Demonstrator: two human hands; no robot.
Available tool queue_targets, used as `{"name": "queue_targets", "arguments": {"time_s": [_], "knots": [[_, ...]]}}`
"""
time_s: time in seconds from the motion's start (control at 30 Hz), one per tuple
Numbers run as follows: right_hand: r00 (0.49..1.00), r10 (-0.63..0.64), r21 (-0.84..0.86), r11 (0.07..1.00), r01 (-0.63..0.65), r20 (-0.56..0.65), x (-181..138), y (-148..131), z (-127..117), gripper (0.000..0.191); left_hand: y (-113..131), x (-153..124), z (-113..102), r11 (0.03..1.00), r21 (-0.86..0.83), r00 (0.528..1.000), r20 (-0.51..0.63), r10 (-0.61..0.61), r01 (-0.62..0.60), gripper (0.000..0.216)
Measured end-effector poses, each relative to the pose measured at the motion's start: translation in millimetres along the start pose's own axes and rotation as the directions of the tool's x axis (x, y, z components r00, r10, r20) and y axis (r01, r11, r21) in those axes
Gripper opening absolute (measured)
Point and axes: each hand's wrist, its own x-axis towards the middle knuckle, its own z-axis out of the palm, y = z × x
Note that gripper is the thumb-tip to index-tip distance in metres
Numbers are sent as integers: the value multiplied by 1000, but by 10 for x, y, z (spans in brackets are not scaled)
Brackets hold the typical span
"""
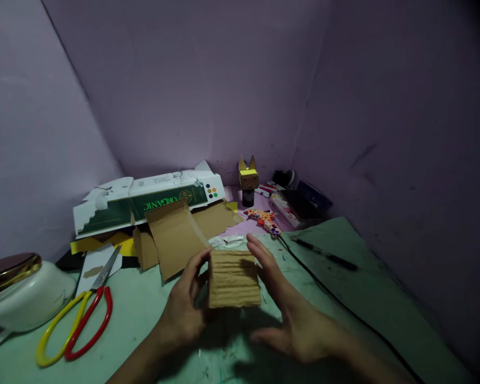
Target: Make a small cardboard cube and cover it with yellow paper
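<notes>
A small block or box of corrugated cardboard (234, 279) with ridges across its face is in front of me, above the green tabletop cover. My left hand (186, 308) grips its left side, the fingers partly hidden behind it. On the other side, my right hand (290, 309) is open, with thumb and fingers spread apart. Its fingertips are near the box's upper right corner; whether they touch I cannot tell. Behind the box lie loose flat pieces of brown cardboard (175, 237).
Scissors (100, 290) with yellow and red handles lie left, near a white rounded object (28, 298). A printed carton (156, 202) is at the back. A small cardboard figure (248, 184), a patterned glue gun (266, 220) with its cord (336, 296), and a pen (324, 253) are beyond and right.
</notes>
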Motion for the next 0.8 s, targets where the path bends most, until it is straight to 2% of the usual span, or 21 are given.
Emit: {"name": "queue_targets", "arguments": {"time_s": [0.03,0.1,0.17,0.23,0.3,0.4,0.5,0.57,0.63,0.7,0.8], "knots": [[996,91,157,984,-88,-10,8,7,0,115,-41,-7,-3,999,12,999,1,51,-51,74],[973,229,440,874,-207,3,41,52,23,119,-130,-21,-16,980,60,981,8,192,-192,69],[950,310,601,753,-268,35,82,100,63,100,-196,-37,-34,939,118,947,40,319,-322,71],[941,334,650,704,-286,52,117,109,96,79,-214,-61,-59,917,159,930,110,352,-366,72],[946,323,626,738,-252,0,140,74,104,71,-184,-93,-91,926,208,944,177,280,-314,74],[947,298,466,859,-210,-123,143,3,87,79,-110,-141,-138,970,172,961,245,125,-170,79],[957,274,379,899,-220,-95,112,-18,98,80,-72,-164,-145,996,45,974,218,70,-81,80],[964,263,377,897,-230,-38,82,-1,127,83,-66,-161,-122,985,110,985,122,120,-134,75],[964,261,340,912,-231,-44,55,26,157,85,-58,-151,-89,946,225,972,63,224,-233,67],[962,261,287,930,-230,-77,40,53,177,86,-42,-139,-59,907,263,944,60,325,-329,61],[967,234,267,942,-201,-98,40,79,188,82,-15,-127,-33,884,208,908,73,413,-418,60]]}}
